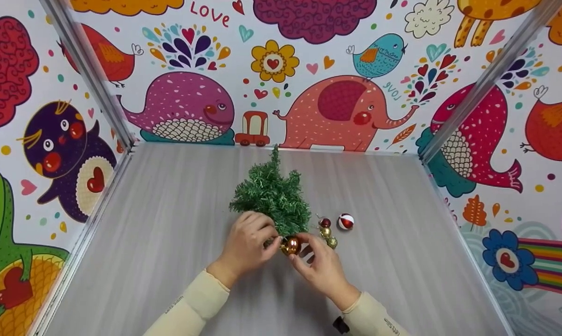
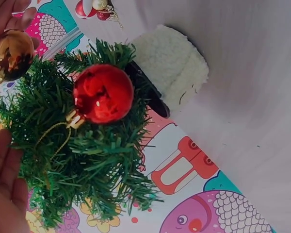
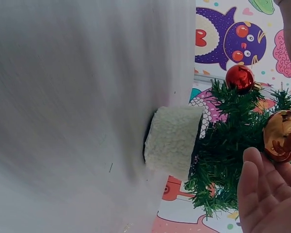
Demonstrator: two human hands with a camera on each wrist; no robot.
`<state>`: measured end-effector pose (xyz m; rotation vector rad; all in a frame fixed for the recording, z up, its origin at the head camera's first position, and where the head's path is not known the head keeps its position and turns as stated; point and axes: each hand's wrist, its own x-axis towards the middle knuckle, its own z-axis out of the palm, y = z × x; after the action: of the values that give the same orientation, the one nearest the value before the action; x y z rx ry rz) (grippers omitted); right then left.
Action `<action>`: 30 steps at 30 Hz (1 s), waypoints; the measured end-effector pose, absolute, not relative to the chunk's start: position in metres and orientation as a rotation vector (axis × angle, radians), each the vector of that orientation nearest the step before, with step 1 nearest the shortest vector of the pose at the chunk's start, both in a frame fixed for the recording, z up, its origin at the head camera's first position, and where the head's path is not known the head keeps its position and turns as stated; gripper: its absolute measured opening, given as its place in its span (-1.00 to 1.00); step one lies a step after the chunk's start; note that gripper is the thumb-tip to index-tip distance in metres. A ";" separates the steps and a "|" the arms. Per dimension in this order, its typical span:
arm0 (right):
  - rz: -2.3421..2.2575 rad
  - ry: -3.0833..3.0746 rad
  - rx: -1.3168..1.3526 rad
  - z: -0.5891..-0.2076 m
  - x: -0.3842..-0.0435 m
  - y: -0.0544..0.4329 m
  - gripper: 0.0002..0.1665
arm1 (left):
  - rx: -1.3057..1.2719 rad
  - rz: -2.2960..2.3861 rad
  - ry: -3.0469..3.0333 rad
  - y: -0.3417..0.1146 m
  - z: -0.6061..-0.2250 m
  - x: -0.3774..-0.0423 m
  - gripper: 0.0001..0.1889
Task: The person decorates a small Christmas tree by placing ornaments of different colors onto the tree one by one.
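Observation:
A small green artificial Christmas tree [image 1: 271, 196] stands on the table, its base wrapped in white fuzzy cloth [image 3: 174, 138]. In front of its lower branches my right hand [image 1: 322, 266] holds a shiny gold bauble [image 1: 293, 243] between thumb and forefinger. My left hand [image 1: 248, 240] is at the bauble's cap end, thumb and forefinger pinching there; its grip on the loop is mostly hidden. The left wrist view shows a red bauble [image 2: 104, 94] with a gold cap and string loop against the branches.
Right of the tree lie a dark red bauble [image 1: 325, 222], small gold baubles [image 1: 331, 242] and a red-and-white bauble [image 1: 346, 221]. Cartoon-printed walls [image 1: 271, 98] with metal edge strips enclose the grey wood-grain table [image 1: 169, 224] at the back and sides.

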<state>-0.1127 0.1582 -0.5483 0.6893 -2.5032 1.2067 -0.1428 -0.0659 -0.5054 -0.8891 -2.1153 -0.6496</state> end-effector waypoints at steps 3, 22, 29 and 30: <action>1.243 -2.529 0.694 -0.548 -0.112 0.159 -0.46 | -0.894 -0.648 -2.118 -0.066 -0.505 -0.142 -0.87; 1.261 -2.326 0.864 -0.539 -0.118 0.152 -0.74 | -0.881 -0.654 -2.157 -0.067 -0.502 -0.140 -0.85; 1.319 -2.286 0.908 -0.535 -0.125 0.141 -0.80 | -0.877 -0.647 -2.144 -0.065 -0.504 -0.142 -0.84; 1.320 -2.282 0.911 -0.535 -0.126 0.140 -0.81 | -0.875 -0.648 -2.147 -0.065 -0.505 -0.142 -0.84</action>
<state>-0.1263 0.1395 -0.5351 0.9109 -2.2816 1.3200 -0.1417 -0.0646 -0.5045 -0.8749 -2.1465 -0.6485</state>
